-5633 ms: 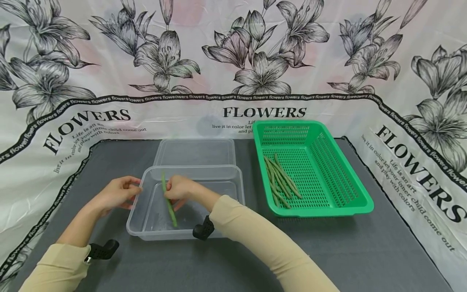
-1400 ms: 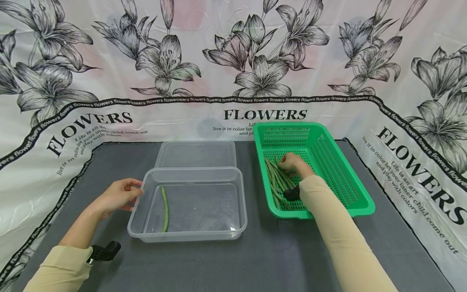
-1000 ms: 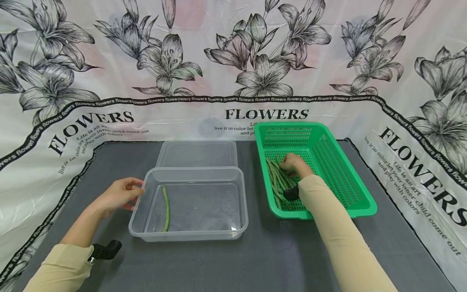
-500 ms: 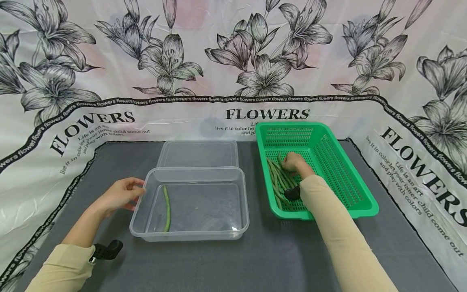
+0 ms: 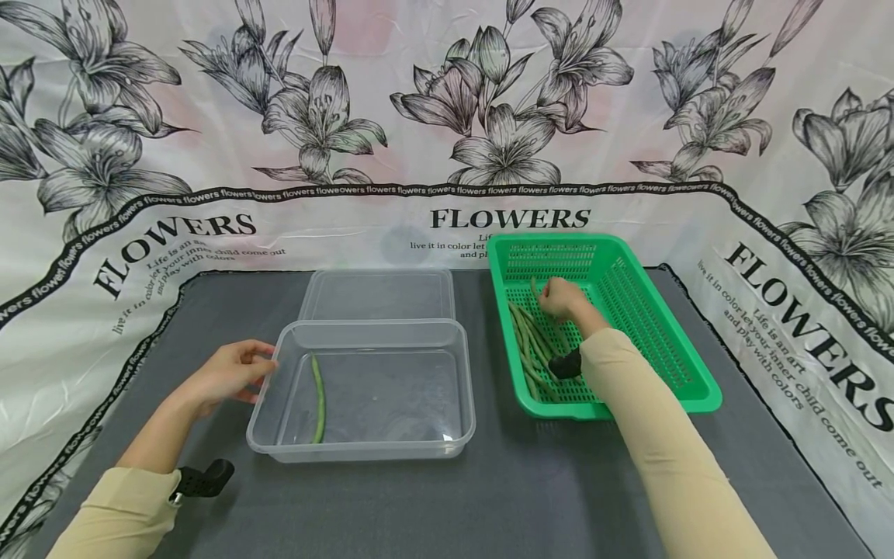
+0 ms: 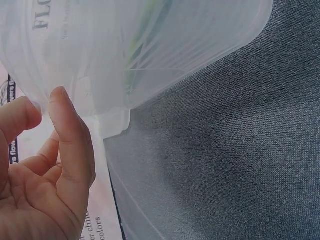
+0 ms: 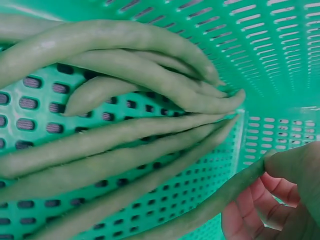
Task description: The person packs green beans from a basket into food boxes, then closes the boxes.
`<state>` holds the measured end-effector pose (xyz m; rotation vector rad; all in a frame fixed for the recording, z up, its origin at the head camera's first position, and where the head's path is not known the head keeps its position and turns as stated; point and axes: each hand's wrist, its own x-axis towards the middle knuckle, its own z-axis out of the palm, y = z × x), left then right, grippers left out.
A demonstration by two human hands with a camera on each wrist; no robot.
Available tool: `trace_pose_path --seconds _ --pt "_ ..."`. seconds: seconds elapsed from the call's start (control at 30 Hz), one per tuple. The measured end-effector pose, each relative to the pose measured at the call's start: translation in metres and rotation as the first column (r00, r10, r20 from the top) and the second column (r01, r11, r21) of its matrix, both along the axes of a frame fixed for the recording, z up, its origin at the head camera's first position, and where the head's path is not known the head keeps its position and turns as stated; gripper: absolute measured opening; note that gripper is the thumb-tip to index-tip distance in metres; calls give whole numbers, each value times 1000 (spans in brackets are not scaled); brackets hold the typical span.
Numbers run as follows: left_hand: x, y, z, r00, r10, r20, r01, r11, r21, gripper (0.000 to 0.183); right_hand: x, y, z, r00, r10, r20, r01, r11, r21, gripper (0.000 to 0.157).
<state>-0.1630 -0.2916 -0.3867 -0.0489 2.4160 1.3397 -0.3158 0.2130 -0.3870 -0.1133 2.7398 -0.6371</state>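
In the head view, a clear plastic container (image 5: pixel 363 453) stands left of centre with one green bean (image 5: pixel 319 400) lying inside along its left part. My left hand (image 5: pixel 233 374) is at the container's left rim, fingers loosely bent and fingertips touching the plastic. My right hand (image 5: pixel 564 298) is inside the green basket (image 5: pixel 656 380), pinching the end of a green bean (image 7: pixel 220 197) between thumb and fingers. This bean slants up from the basket floor, apart from the others. Several green beans (image 5: pixel 528 341) lie in a bunch at the basket's left side.
Behind the container a clear lid (image 5: pixel 377 295) lies on the grey tablecloth (image 5: pixel 419 512). A white cloth (image 5: pixel 342 225) with flower prints hangs around the back and sides. Each wrist carries a black camera (image 5: pixel 202 479).
My right hand left the container, where the bean now lies, and went into the basket. In the last half second it rose slightly with another bean. My left hand stayed put.
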Motion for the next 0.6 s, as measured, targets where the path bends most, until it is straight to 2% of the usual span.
trace_pose_path --seconds 0.27,0.6 --pt "-1 0 -1 1000 3 6 -3 1000 3 50 3 -3 21 998 34 -52 -33 999 19 39" --pt "-1 -1 0 1000 -6 2 6 1000 7 50 5 -7 48 995 53 -83 -52 998 18 32"
